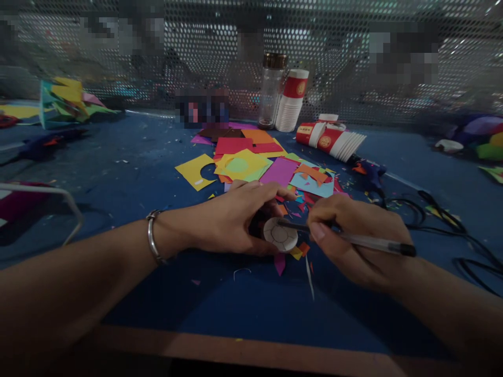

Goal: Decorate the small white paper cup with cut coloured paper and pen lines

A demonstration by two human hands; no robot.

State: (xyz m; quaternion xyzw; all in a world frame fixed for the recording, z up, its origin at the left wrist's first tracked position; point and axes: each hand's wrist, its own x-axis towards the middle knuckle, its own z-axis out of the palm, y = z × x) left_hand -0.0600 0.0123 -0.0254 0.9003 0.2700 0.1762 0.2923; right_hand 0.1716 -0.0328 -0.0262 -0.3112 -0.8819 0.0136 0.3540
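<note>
My left hand (239, 217) curls its fingers around a small white disc (281, 236) with dark lines drawn on it, like a shell pattern. Whether the disc is the top of a larger piece is hidden by my palm. In my right hand (353, 238) a pen (377, 243) with a clear barrel and black end is gripped, its tip on the upper part of the disc. Small scraps of orange and yellow paper (296, 253) and a purple paper piece (279, 264) lie just below the disc.
Coloured paper sheets (236, 146) and cuttings spread beyond my hands. Behind them stand a clear bottle (272, 94) and stacked paper cups (291, 102); more cups (330, 141) lie sideways. A glue gun (369, 173) and black cable (440, 214) are at right. A perforated metal screen (338, 47) rises behind.
</note>
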